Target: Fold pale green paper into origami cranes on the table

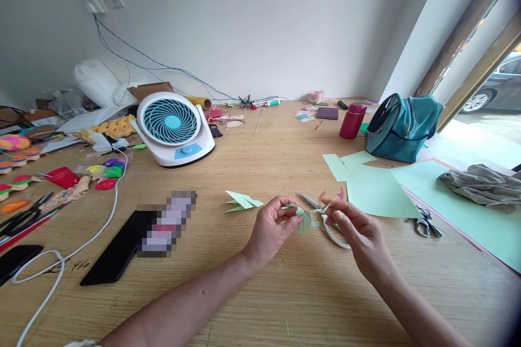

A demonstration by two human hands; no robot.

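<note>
Between my two hands is a small folded piece of light green paper [302, 223], raised a little above the wooden table. My left hand [272, 230] pinches its body between thumb and fingers. A thin end of the same paper is pinched by my right hand [358, 230]. Below and behind my right hand lie scissors with white handles [334, 236], their blades pointing up and left; my fingers partly cover them. Just left of my left hand, a second folded green paper piece [243, 201] with pointed ends rests on the table.
Green paper sheets [378, 190] lie at the right, with metal pliers or snips [425, 225] by their edge. A teal bag [405, 127] and red flask [352, 120] stand behind. Leftward are a white fan [175, 130], a phone on a black stand [118, 249], a cable and colourful clay.
</note>
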